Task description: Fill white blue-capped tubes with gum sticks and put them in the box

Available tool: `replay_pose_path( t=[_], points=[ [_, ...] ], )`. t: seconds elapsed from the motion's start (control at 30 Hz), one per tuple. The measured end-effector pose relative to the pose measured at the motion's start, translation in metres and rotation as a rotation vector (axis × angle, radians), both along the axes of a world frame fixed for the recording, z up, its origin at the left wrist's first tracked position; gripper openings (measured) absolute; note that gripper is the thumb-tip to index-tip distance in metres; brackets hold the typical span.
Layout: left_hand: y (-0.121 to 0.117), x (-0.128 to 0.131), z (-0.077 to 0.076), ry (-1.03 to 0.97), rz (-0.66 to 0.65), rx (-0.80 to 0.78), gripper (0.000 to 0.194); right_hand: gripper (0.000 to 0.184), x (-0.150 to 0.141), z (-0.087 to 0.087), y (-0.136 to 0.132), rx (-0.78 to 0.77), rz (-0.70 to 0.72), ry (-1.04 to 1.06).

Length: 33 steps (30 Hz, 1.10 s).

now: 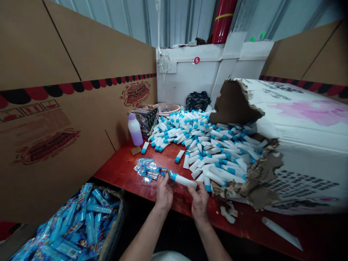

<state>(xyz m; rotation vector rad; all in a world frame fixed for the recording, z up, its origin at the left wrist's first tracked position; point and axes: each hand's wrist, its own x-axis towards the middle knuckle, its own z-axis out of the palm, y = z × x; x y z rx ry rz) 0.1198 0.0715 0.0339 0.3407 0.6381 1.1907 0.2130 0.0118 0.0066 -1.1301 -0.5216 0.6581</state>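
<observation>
My right hand [200,201] pinches the flat end of a white tube [185,181] with a blue cap. The cap points left and meets the mouth of a colourful printed wrapper [166,172], which my left hand [164,192] grips from below. How far the cap reaches inside I cannot tell. Beside the left hand, several flat shiny blue wrappers [147,167] lie on the red table [119,170]. A large heap of white tubes with blue caps [201,139] spreads behind and to the right of my hands.
A torn white carton [304,145] lies at the right, its opening towards the heap. A lilac bottle [135,129] stands at the back left. Below left, a box [112,230] holds many blue wrapped packets [67,224]. Cardboard walls [81,119] rise at the sides.
</observation>
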Motion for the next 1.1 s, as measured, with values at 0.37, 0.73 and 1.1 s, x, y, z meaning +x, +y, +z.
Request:
replay_pose_path(
  t=[0.37,0.73,1.1],
  points=[
    [-0.011,0.020,0.002,0.071,-0.064,0.087,0.040,0.025,-0.007,-0.010,0.000,-0.031,0.079,0.016],
    [0.003,0.005,0.012,-0.054,-0.185,0.035,0.025,0.030,-0.006,0.005,0.014,-0.061,0.169,0.064],
    [-0.002,-0.006,0.005,-0.012,-0.187,0.034,0.025,0.036,-0.015,-0.004,0.013,-0.192,0.429,-0.168]
  ],
)
